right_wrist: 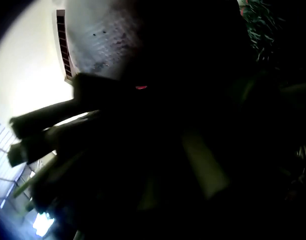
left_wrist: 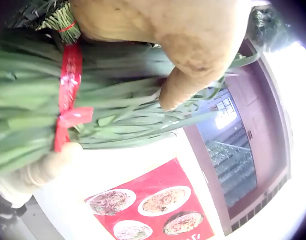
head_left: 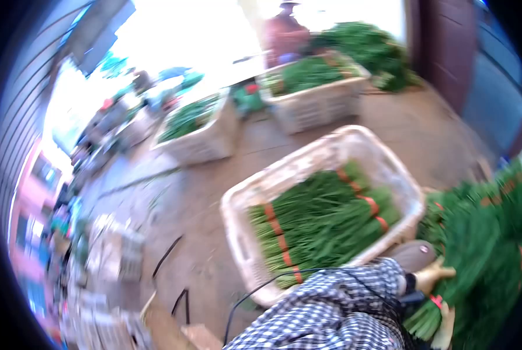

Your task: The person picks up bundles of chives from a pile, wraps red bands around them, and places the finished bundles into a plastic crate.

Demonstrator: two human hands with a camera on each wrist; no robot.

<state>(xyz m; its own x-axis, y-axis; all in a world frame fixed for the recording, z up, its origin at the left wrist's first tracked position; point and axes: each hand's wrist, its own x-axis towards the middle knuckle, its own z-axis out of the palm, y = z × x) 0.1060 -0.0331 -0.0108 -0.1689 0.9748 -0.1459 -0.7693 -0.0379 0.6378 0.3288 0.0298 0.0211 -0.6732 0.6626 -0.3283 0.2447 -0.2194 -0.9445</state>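
Observation:
A bunch of long flat green leaves, like garlic chives [head_left: 423, 319], is held between both gloved hands, with a red band [left_wrist: 70, 82] round it. My left hand [head_left: 434, 275] lies over the leaves, fingers curled down around them in the left wrist view. Close to the band, at the stem end, my right hand [head_left: 446, 328] grips the bunch from the other side. The cut stem ends [right_wrist: 30, 142] show in the dark right wrist view, much of which is in shadow. A large heap of chives [head_left: 483, 233] lies beside the hands.
A white crate [head_left: 237, 219] of banded bunches stands just left of the hands. Two more filled crates [head_left: 316, 114] [head_left: 199, 153] stand farther off, near a seated person [head_left: 285, 35] and another green heap [head_left: 366, 49]. A shoe tip [head_left: 411, 255] shows by the crate; a thin black cable [head_left: 243, 296] crosses the sleeve.

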